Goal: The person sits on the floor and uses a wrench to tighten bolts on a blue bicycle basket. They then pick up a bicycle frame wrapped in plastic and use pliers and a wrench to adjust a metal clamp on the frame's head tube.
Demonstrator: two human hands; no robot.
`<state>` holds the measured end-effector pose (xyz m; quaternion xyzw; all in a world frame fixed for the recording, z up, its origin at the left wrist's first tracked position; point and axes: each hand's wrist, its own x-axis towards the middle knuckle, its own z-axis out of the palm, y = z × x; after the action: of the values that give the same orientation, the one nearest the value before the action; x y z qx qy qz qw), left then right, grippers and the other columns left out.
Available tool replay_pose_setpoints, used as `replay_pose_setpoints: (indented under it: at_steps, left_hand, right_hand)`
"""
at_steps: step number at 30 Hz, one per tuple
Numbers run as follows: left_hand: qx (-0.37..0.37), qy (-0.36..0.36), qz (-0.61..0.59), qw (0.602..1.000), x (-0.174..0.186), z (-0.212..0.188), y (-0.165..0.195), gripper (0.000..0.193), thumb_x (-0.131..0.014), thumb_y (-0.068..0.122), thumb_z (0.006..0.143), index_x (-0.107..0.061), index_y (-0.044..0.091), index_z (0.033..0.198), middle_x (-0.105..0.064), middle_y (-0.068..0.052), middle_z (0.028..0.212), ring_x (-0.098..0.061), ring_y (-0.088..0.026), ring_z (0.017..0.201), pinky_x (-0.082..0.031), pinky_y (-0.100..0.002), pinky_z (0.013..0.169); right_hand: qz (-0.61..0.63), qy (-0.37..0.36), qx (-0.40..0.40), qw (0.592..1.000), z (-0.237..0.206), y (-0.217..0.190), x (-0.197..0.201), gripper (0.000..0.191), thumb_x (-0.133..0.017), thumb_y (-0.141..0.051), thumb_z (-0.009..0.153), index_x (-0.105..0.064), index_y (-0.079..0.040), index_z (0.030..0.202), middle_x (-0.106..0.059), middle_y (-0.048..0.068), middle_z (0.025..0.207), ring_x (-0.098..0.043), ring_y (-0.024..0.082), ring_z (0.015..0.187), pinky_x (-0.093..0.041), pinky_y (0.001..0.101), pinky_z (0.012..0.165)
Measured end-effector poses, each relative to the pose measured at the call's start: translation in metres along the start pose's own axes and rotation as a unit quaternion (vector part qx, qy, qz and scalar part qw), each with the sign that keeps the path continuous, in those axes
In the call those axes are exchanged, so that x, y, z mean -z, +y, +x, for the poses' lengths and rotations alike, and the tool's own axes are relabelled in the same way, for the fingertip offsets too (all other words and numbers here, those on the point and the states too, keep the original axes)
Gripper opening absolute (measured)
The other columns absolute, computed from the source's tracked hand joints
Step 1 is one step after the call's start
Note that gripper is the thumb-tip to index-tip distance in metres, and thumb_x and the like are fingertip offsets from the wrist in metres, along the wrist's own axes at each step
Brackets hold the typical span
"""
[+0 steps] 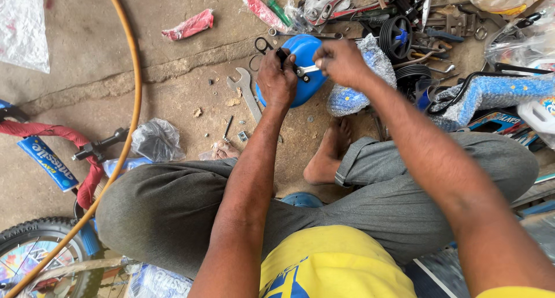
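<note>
hands (309, 69) grip small metal part (304, 71) over blue bowl (304, 95).

Bare concrete floor (87, 49): spanner (245, 90) at twelve o'clock, red wrapper (188, 25) at eleven, tool heap (404, 20) at one

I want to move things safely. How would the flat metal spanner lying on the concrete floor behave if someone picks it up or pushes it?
The spanner looks like solid metal, so probably stiff and heavy for its size. It lies flat on the rough concrete floor, so a push would likely make it scrape, not roll. Its plain surface may be slippery if greasy; that cannot be seen.
</note>
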<state>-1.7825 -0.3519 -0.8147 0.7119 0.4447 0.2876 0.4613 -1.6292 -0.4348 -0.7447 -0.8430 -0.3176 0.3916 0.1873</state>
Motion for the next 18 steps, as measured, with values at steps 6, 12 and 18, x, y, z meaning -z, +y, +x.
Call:
replay_pose_setpoints:
  at_steps: [6,12,18]
  left_hand:
    - [0.015,0.012,-0.011,1.0,-0.005,-0.002,-0.004,0.015,-0.074,0.02,0.093,-0.068,0.011,0.103,-0.071,-0.009,0.091,-0.07,-0.029,0.085,-0.053,-0.045,0.075]
    - [-0.042,0.04,0.008,0.998,-0.009,-0.003,-0.013,0.013,-0.074,0.019,0.093,-0.068,0.011,0.101,-0.071,-0.013,0.091,-0.068,-0.035,0.087,-0.052,-0.048,0.075]
    - [-0.108,0.034,0.004,0.994,-0.008,0.005,-0.021,0.015,-0.074,0.018,0.092,-0.066,0.008,0.1,-0.07,-0.014,0.092,-0.066,-0.04,0.089,-0.05,-0.051,0.077]
  right_hand:
    - [0.299,0.17,-0.164,0.925,-0.034,0.011,-0.065,0.004,-0.065,-0.005,0.094,-0.068,-0.006,0.096,-0.067,0.005,0.084,-0.06,0.011,0.064,-0.049,0.024,0.054]
    - [0.426,0.357,-0.153,0.817,-0.03,0.013,-0.148,0.01,-0.064,0.005,0.089,-0.068,-0.002,0.096,-0.067,0.006,0.086,-0.062,0.014,0.07,-0.053,0.0303,0.062]
    - [0.309,0.315,-0.076,0.894,-0.039,0.039,-0.126,0.007,-0.073,-0.008,0.09,-0.073,-0.006,0.096,-0.072,0.008,0.088,-0.065,0.018,0.077,-0.053,0.0334,0.069]
